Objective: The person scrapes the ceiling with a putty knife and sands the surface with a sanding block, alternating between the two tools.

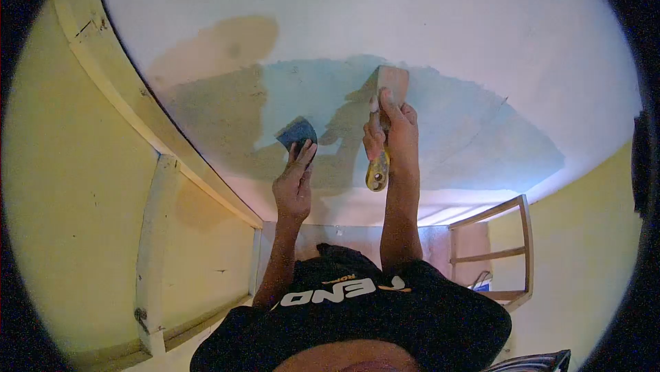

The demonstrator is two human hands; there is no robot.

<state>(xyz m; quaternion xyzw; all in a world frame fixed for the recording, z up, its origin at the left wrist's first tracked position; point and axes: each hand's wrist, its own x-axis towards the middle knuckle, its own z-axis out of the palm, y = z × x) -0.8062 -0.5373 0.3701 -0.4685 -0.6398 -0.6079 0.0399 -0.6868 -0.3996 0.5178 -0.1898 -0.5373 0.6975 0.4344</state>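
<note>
My left hand (292, 192) is raised, its fingers closed on the lower edge of a small dark, flat scraper-like piece (297, 133). Its exact kind is not clear. To its right, my right hand (395, 125) grips a putty knife; the worn yellow handle (377, 172) points down toward me. The putty knife's broad blade (393, 78) lies at the upper edge of a bluish-grey patch (467, 125) on a large pale surface (426, 1). Whether the blade touches the surface cannot be made out. Shadows of my arms and head fall across the patch.
A yellow wall with wooden battens (150, 241) runs along the left. On the right stands an open wooden frame (527, 248) beside another yellow wall (584, 234). A dark object (536, 362) shows at the lower right edge. My black shirt (357, 317) fills the bottom.
</note>
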